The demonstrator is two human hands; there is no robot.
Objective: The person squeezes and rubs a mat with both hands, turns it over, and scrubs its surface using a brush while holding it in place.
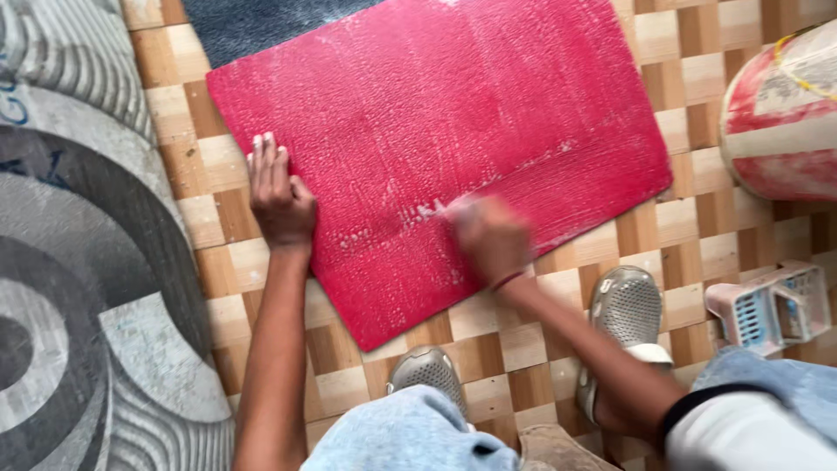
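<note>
Red mat (453, 139) lay flat on checkered wood-pattern floor (689, 235), streaked w/ white suds. Left hand (279, 196) was open, fingers flat, pressing mat's left edge, holding nothing. Right hand (490, 237) was on mat near its lower edge, too blurred to tell grip or what it held. Grey clogs (623, 314) just below mat; grey patterned rug (78, 262) at left.

A bright red mat (436, 148) streaked with white suds lies on a tan-and-brown checkered floor (689, 227), with a grey swirl-patterned rug (78, 288) to its left, a red-and-white striped bucket (780, 122) to its right, and grey perforated clogs (623, 310) below it.
</note>
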